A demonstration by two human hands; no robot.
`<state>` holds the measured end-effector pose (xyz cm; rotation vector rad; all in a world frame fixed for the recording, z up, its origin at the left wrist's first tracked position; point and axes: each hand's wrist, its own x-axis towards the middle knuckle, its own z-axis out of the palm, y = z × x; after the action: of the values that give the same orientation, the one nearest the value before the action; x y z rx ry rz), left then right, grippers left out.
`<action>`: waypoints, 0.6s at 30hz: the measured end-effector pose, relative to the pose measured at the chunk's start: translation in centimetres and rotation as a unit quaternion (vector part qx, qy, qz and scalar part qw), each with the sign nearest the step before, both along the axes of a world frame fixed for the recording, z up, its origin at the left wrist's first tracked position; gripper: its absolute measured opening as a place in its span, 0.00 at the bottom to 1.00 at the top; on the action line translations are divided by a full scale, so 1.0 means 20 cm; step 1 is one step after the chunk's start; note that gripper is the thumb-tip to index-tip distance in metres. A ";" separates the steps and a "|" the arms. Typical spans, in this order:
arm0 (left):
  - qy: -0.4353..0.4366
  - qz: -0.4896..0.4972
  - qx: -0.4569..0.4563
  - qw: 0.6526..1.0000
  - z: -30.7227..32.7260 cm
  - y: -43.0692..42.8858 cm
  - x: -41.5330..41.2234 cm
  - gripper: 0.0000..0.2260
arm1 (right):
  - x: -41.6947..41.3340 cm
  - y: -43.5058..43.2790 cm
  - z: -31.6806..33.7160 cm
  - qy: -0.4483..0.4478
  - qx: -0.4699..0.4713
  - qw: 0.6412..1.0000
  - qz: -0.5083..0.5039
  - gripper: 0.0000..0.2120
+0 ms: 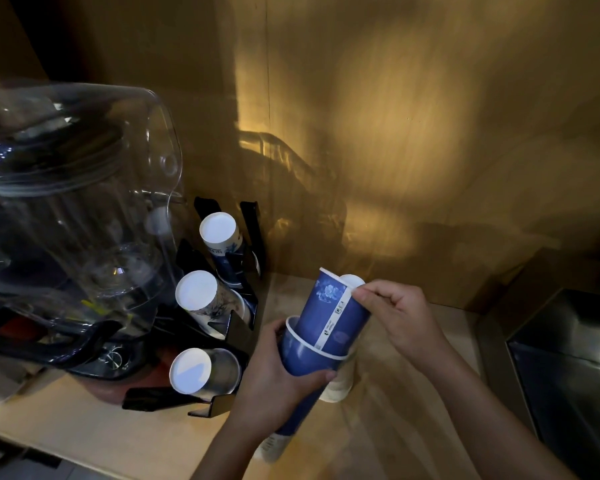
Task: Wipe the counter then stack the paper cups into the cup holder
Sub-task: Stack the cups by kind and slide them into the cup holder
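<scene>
My left hand [274, 379] grips a nested stack of blue paper cups [305, 362], held tilted above the wooden counter [84, 424]. The stack's top blue cup [329, 313] sits bottom-up over the others, and my right hand [395, 313] pinches it near its white base. A black cup holder [243, 327] stands to the left with three slanted slots. Each slot holds cups with their white bottoms facing me: far cups [219, 233], middle cups [196, 291] and near cups [191, 370].
A clear plastic-domed appliance on a black base [73, 216] fills the left side, close against the holder. A dark metal sink [568, 368] lies at the right edge. Wooden wall panels [395, 133] close off the back.
</scene>
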<state>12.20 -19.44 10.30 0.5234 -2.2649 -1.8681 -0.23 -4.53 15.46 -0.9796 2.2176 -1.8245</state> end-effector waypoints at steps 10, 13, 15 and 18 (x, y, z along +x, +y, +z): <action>0.018 -0.010 0.193 0.981 0.00 -0.05 -0.02 0.33 | 0.06 -0.02 -0.05 -0.001 0.106 0.983 0.152 0.07; 0.026 -0.002 0.173 0.985 0.00 -0.06 -0.04 0.38 | 0.04 -0.02 -0.07 0.053 0.142 0.977 0.148 0.07; 0.044 -0.001 0.169 0.985 0.01 -0.07 -0.06 0.34 | 0.04 -0.01 -0.09 0.078 0.145 0.980 0.111 0.10; 0.045 0.017 0.218 0.975 0.03 -0.07 -0.09 0.25 | 0.05 0.01 -0.12 0.079 0.124 0.984 0.103 0.19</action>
<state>10.44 -20.79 10.86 0.5146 -1.7747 -2.3283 0.71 -4.41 13.12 -1.2822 2.2609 -1.3900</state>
